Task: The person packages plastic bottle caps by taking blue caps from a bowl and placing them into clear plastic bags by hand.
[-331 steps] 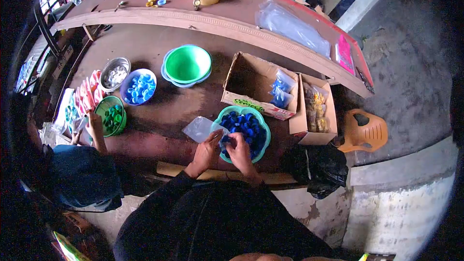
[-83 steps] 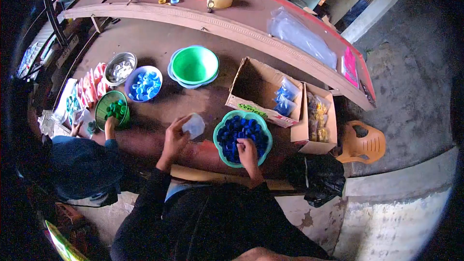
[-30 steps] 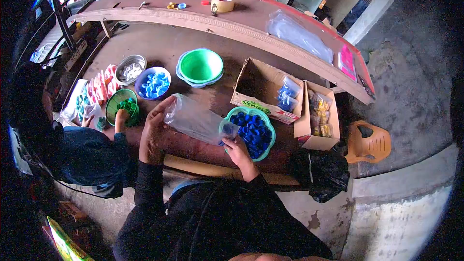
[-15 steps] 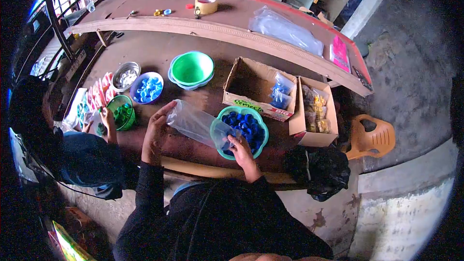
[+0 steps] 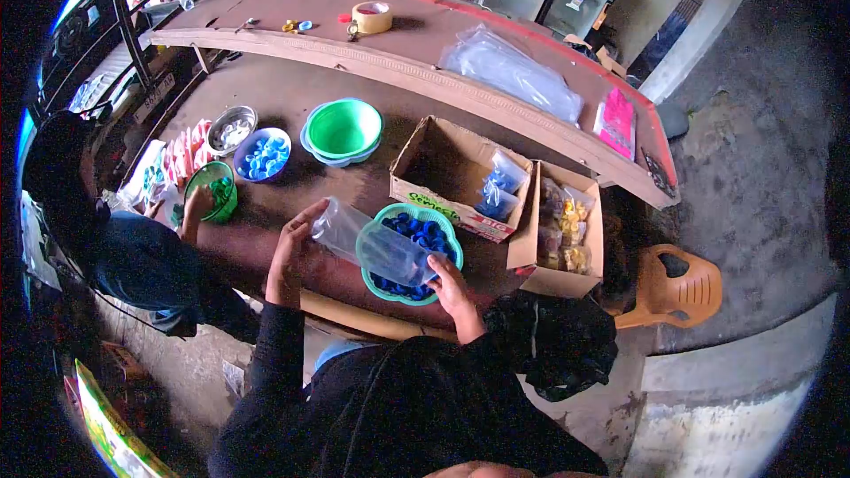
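Clear plastic bag (image 5: 376,245) stretches between both hands, the left hand's grip (image 5: 304,223) clamped on one end and the right hand's (image 5: 448,281) on the other, above blue caps (image 5: 423,235) in the scalloped basket (image 5: 455,252).

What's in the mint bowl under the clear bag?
Dark blue caps lie in the mint bowl. The clear bag crosses over it, blurring those beneath; the bowl's bottom is hidden under the caps.

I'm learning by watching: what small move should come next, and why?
Probably open the clear bag: left hand and right hand hold it stretched by its two ends, partly over the basin of dark blue caps, and no caps seem to be inside.
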### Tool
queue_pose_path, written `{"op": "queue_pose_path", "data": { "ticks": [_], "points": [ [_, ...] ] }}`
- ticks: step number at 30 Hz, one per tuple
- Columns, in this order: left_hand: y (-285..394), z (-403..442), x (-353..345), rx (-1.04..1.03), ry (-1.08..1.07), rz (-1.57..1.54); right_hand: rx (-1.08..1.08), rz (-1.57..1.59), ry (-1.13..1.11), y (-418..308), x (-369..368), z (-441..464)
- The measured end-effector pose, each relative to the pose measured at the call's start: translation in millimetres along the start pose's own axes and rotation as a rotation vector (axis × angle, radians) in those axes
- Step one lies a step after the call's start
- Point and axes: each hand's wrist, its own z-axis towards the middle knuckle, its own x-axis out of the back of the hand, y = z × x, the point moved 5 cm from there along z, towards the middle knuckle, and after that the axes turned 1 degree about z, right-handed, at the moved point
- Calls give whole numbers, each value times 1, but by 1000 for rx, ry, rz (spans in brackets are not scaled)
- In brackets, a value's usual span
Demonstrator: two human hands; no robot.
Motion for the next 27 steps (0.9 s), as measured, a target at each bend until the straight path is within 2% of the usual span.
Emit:
{"op": "queue_pose_path", "data": {
  "ticks": [3,5,9,11,12,13,16,19,21,22,23,24,25,26,27],
  "points": [
    [-4,-6,-22,-8,2,138,-23,7,25,3,18,-1],
    [-14,-9,-31,21,7,-32,-22,-50,32,-7,20,-10],
    [-14,-20,-46,5,18,-48,-46,-139,8,-14,19,-23],
    [-18,-23,-44,41,50,-33,92,-307,-49,-8,18,-21],
    [-15,-27,-43,0,49,1,73,-348,-49,1,18,-15],
    [-14,-32,-41,8,56,11,163,-225,-80,0,9,-20],
    [1,-38,-30,66,101,36,139,-246,-70,20,-4,0],
    [29,-41,-20,23,75,50,74,-238,-45,24,-29,6],
    [41,-38,0,17,96,97,134,-409,-105,32,-47,16],
    [53,-39,3,-20,92,137,237,-508,-161,15,-69,6],
    [62,-39,8,-55,86,177,239,-507,-162,18,-75,9],
    [65,-38,20,25,90,185,144,-381,-108,23,-77,14],
    [67,-33,26,20,83,184,54,-255,-54,28,-78,20],
    [68,-27,32,12,84,219,49,-118,-76,38,-78,28],
    [69,-21,37,9,82,254,56,-117,-67,47,-75,37]
  ]
}}
